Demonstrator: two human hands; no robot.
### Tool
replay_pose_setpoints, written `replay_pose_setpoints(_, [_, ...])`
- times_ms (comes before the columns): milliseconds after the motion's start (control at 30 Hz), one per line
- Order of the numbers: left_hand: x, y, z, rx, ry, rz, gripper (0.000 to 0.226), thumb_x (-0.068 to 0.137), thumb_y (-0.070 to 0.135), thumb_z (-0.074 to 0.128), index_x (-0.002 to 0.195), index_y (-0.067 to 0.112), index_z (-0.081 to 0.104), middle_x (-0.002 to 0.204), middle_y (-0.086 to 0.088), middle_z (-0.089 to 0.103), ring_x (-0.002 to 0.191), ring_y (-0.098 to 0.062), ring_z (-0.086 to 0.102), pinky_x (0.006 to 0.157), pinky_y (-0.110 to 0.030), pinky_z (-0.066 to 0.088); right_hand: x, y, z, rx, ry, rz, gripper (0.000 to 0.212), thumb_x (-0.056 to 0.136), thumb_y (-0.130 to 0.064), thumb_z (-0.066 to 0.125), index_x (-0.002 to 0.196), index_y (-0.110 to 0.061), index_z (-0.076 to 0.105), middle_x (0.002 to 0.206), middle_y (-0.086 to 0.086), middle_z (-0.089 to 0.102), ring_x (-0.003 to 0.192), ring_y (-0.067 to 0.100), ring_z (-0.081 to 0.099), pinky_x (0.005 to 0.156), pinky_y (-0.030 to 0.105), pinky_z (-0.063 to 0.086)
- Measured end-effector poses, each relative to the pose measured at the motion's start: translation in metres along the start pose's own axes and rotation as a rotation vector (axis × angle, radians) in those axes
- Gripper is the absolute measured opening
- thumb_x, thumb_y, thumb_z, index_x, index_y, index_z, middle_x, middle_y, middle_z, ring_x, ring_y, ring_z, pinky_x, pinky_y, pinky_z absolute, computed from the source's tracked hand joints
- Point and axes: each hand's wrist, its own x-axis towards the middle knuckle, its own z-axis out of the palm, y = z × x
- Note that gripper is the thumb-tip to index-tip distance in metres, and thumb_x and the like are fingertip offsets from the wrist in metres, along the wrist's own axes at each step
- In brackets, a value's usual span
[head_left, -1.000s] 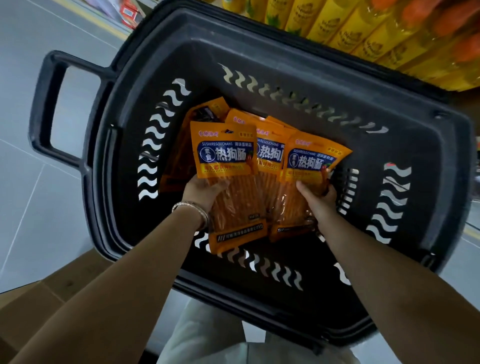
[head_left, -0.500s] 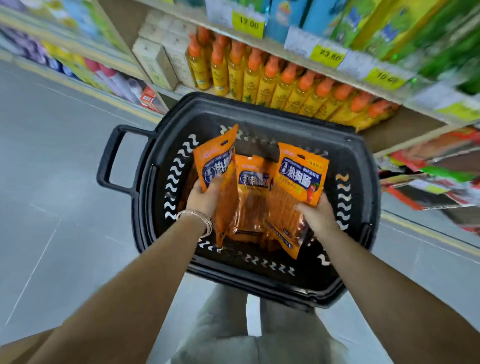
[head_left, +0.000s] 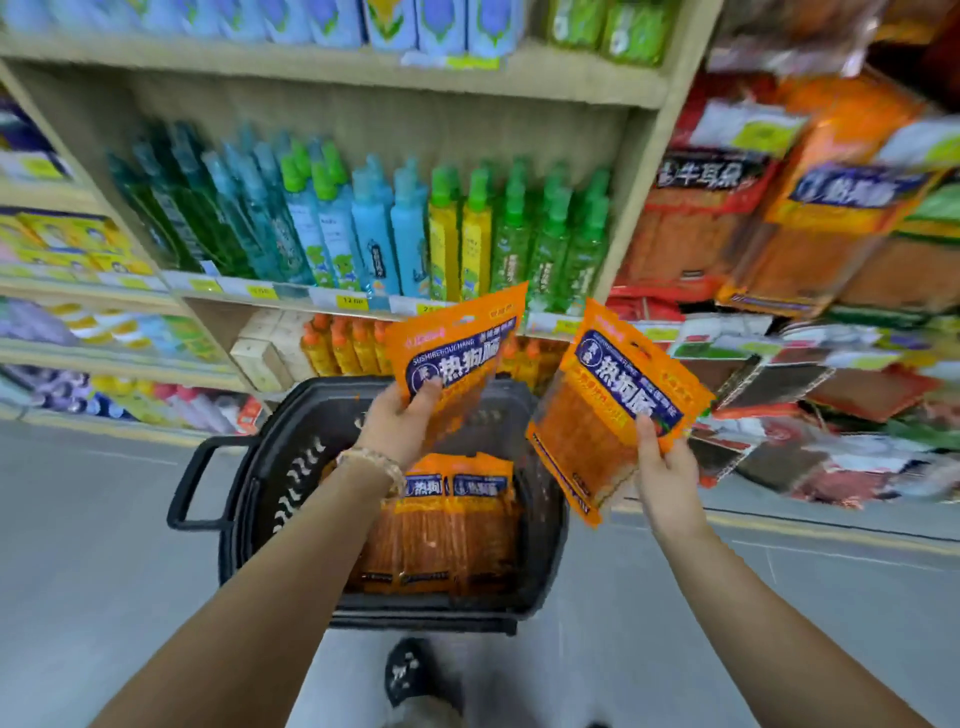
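Left hand (head_left: 400, 423) gripped the left packet (head_left: 462, 338), right hand (head_left: 667, 467) the right packet (head_left: 608, 415); both had risen above the basket (head_left: 291, 467), likely for shelving.

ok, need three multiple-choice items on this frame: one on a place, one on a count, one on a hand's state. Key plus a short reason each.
1. Where do the spare packets lie?
A. on the floor
B. in the black basket
C. on the top shelf

2. How many orange packets are held in the air?
A. one
B. two
C. four

3. What is the left hand doing?
A. lying flat and open
B. resting on the basket handle
C. gripping a packet

Key:
1 B: the spare packets lie side by side inside the basket walls.
2 B: the left packet is in the left hand and the right packet is in the right hand.
3 C: its thumb presses on the front of the left packet, above the basket.
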Motion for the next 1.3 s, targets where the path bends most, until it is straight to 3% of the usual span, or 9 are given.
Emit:
replay_pose_setpoints(133, [-0.032, 0.055, 0.046, -0.085, 0.054, 0.093, 0.015, 0.093, 0.029, 0.056, 0.077, 0.029, 0.054, 0.075, 0.018, 0.053, 0.071, -0.001, 0.049, 0.056, -0.019, 0.033, 0.007, -0.015, -0.088, 0.061, 0.106, -0.019, 0.036, 0.097, -0.034, 0.05, 0.095, 0.0, 0.059, 0.084, 0.011, 0.06, 0.079, 0.018, 0.05, 0.072, 0.029, 0.036])
replay_pose_setpoints(367, [-0.064, 0.154, 0.12, -0.138, 0.096, 0.173, 0.017, 0.092, 0.035, 0.054, 0.08, 0.023, 0.053, 0.087, 0.003, 0.053, 0.082, -0.013, 0.045, 0.062, -0.018, 0.026, 0.044, -0.05, -0.227, 0.028, 0.269, -0.114, 0.033, 0.094, -0.046, 0.05, 0.099, -0.016, 0.063, 0.093, 0.009, 0.064, 0.094, 0.027, 0.056, 0.083, 0.035, 0.039])
replay_pose_setpoints(500, [-0.068, 0.207, 0.151, -0.166, 0.093, 0.262, 0.032, 0.092, 0.036, 0.052, 0.063, 0.023, 0.053, 0.056, 0.016, 0.057, 0.053, 0.001, 0.051, 0.048, -0.009, 0.037, 0.072, -0.083, -0.284, 0.038, 0.295, -0.18, 0.047, 0.095, -0.049, 0.045, 0.111, -0.008, 0.063, 0.09, 0.004, 0.066, 0.087, 0.026, 0.06, 0.077, 0.036, 0.042])
replay_pose_setpoints(667, [-0.057, 0.266, 0.171, -0.234, 0.074, 0.368, 0.033, 0.092, 0.04, 0.053, 0.065, 0.022, 0.06, 0.065, 0.009, 0.061, 0.059, -0.004, 0.055, 0.054, -0.014, 0.043, 0.112, -0.135, -0.317, 0.13, 0.31, -0.277, 0.036, 0.094, -0.051, 0.046, 0.091, -0.021, 0.066, 0.104, 0.007, 0.07, 0.09, 0.019, 0.065, 0.086, 0.04, 0.051])
replay_pose_setpoints(833, [-0.031, 0.318, 0.182, -0.265, 0.059, 0.479, 0.023, 0.089, 0.046, 0.055, 0.079, 0.027, 0.063, 0.079, 0.014, 0.066, 0.073, -0.007, 0.062, 0.062, -0.02, 0.045, 0.168, -0.192, -0.329, 0.236, 0.353, -0.287, 0.058, 0.092, -0.055, 0.046, 0.131, -0.013, 0.052, 0.13, 0.007, 0.057, 0.118, 0.024, 0.053, 0.105, 0.047, 0.039])
replay_pose_setpoints(933, [-0.01, 0.347, 0.19, -0.302, 0.059, 0.527, 0.025, 0.088, 0.043, 0.057, 0.073, 0.024, 0.06, 0.068, 0.007, 0.068, 0.068, -0.016, 0.064, 0.063, -0.026, 0.049, 0.205, -0.227, -0.328, 0.326, 0.328, -0.266, 0.063, 0.09, -0.052, 0.048, 0.135, -0.008, 0.047, 0.132, 0.004, 0.053, 0.114, 0.02, 0.051, 0.097, 0.042, 0.04])
replay_pose_setpoints(1033, [0.013, 0.371, 0.196, -0.373, 0.074, 0.572, 0.025, 0.088, 0.042, 0.058, 0.07, 0.025, 0.059, 0.056, 0.011, 0.065, 0.052, -0.007, 0.059, 0.047, -0.016, 0.044, 0.238, -0.258, -0.323, 0.428, 0.262, -0.263, 0.044, 0.088, -0.045, 0.051, 0.113, -0.011, 0.06, 0.112, 0.008, 0.064, 0.097, 0.025, 0.061, 0.083, 0.039, 0.048])
replay_pose_setpoints(1200, [0.049, 0.398, 0.205, -0.426, 0.046, 0.586, 0.026, 0.084, 0.046, 0.059, 0.076, 0.021, 0.061, 0.074, 0.0, 0.066, 0.067, -0.017, 0.06, 0.068, -0.029, 0.049, 0.279, -0.299, -0.309, 0.437, 0.226, -0.33, 0.02, 0.085, -0.035, 0.054, 0.079, -0.017, 0.058, 0.08, 0.006, 0.059, 0.072, 0.02, 0.053, 0.066, 0.033, 0.038])
replay_pose_setpoints(1300, [0.065, 0.41, 0.209, -0.43, 0.028, 0.634, 0.022, 0.086, 0.042, 0.058, 0.077, 0.023, 0.063, 0.062, 0.015, 0.069, 0.055, -0.001, 0.062, 0.049, -0.011, 0.044, 0.299, -0.314, -0.303, 0.425, 0.215, -0.36, 0.023, 0.086, -0.034, 0.052, 0.07, -0.018, 0.054, 0.066, -0.001, 0.057, 0.061, 0.017, 0.051, 0.06, 0.028, 0.035])
